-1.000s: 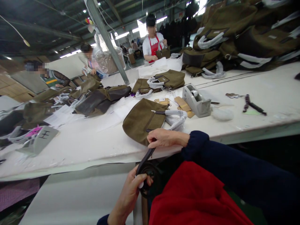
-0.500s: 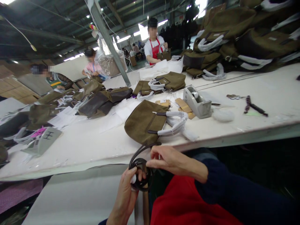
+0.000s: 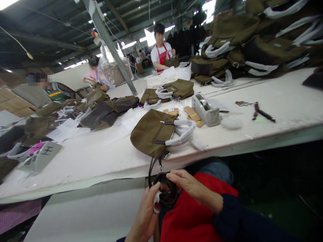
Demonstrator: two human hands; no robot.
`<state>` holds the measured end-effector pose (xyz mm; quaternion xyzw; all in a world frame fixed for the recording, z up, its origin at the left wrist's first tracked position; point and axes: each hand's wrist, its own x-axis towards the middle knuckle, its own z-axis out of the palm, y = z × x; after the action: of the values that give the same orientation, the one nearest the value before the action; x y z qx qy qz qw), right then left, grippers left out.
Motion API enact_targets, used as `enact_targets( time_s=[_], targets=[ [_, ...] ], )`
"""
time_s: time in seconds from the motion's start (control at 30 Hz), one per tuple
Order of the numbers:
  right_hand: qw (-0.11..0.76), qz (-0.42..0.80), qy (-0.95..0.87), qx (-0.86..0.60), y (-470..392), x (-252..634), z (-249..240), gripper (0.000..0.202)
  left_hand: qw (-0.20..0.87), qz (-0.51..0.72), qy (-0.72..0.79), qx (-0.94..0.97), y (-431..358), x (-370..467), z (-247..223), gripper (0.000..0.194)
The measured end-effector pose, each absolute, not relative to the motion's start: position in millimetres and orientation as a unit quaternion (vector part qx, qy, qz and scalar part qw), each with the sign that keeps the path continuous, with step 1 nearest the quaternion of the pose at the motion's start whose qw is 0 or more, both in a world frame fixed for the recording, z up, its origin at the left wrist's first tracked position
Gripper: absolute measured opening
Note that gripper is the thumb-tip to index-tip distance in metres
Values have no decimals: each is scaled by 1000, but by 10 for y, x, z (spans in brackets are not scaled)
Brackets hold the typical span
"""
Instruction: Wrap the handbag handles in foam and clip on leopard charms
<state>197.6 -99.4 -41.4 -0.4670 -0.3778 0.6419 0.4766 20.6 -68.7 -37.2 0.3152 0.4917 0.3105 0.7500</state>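
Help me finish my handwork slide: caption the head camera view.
Left hand and right hand on a coiled dark strap before an olive bag on a white table.

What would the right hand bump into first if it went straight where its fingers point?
The right hand would meet the coiled dark strap first. They seem to touch already, though depth is unclear.

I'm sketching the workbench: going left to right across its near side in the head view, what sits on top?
Grey block with black marks, olive bag body, grey tape dispenser, clear plastic wad, dark narrow strip.
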Motion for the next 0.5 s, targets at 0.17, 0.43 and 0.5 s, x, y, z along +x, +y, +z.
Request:
enact_targets(
  time_s=[0.17,0.43,0.5],
  targets=[
    [495,597,-419,-473,-1028,1951,-477,54,663,277,544,433,-735,280,-327,39],
    [517,552,-388,-528,-1026,1848,-635,61,646,266,507,504,-834,426,-211,41],
    [521,553,-385,-524,-1031,1850,-657,61,663,272,507,480,-830,433,-264,42]
  ],
)
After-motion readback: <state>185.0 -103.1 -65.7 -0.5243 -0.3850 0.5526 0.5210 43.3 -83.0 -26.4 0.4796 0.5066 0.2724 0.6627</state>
